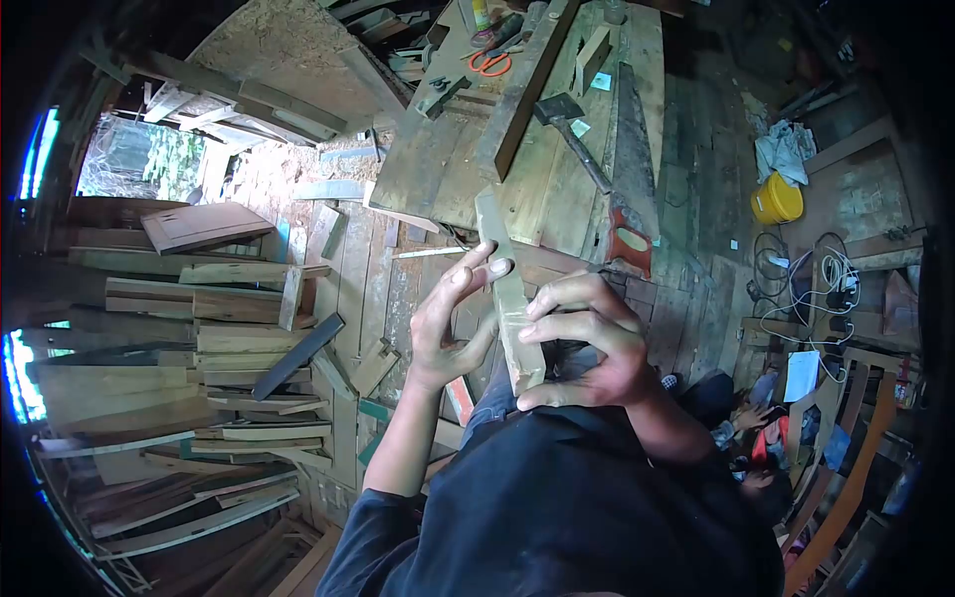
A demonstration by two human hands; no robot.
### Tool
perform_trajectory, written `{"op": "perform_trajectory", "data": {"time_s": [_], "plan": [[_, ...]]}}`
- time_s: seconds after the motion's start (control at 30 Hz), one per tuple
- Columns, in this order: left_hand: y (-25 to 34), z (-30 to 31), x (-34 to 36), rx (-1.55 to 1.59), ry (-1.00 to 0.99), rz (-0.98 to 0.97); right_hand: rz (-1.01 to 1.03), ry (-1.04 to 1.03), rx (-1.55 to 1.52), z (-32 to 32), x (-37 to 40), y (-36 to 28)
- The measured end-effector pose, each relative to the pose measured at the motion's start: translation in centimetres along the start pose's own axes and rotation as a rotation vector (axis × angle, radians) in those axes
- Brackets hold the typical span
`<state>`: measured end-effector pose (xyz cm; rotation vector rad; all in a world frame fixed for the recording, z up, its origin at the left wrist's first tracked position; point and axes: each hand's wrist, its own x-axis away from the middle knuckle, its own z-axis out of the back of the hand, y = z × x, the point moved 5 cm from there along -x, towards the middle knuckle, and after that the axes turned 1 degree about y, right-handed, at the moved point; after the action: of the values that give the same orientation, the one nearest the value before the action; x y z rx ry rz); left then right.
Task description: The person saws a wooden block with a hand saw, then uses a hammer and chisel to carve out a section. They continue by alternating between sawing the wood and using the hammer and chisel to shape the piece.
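Observation:
A narrow, pale piece of wood [509, 298] is held up in front of my body, slanting from upper left to lower right, with a rough, chipped lower end. My left hand [448, 323] touches its left edge with the fingertips, the fingers apart and the thumb near the middle. Around the lower part, my right hand [597, 348] grips it between the fingers on the right side and the thumb at the bottom end. The wooden workbench [428, 169] lies just beyond the piece's upper end.
On the bench are a hammer [575, 139], a handsaw [631, 169], orange-handled scissors [489, 64] and a long beam [527, 90]. Stacked boards [249, 338] fill the left. A yellow bucket [777, 199], cables and another person's hand [751, 418] are at right.

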<state>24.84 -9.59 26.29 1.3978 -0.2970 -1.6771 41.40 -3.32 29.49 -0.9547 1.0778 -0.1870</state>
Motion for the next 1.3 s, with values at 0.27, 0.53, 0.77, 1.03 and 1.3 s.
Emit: {"op": "perform_trajectory", "data": {"time_s": [0.27, 0.53, 0.77, 1.03, 1.3], "plan": [[0.2, -2.8, -0.8, 0.056, -0.043, 0.024, 0.025, 0.021, 0.103, 1.6, 0.3, -1.1], [-0.2, -5.9, -0.8, 0.180, -0.104, 0.043, 0.005, 0.064, 0.166, 3.3, 1.2, -1.3], [0.0, -6.0, -0.9, 0.112, -0.202, 0.028, -0.009, 0.092, 0.152, 4.0, 2.4, -1.5], [1.6, -2.9, -1.2, -0.097, -0.253, -0.066, -0.130, 0.060, -0.035, 3.1, 3.1, -1.7], [5.0, 1.2, -1.6, -0.214, -0.175, -0.111, -0.039, -0.030, -0.140, 0.9, 1.9, -2.6]]}}
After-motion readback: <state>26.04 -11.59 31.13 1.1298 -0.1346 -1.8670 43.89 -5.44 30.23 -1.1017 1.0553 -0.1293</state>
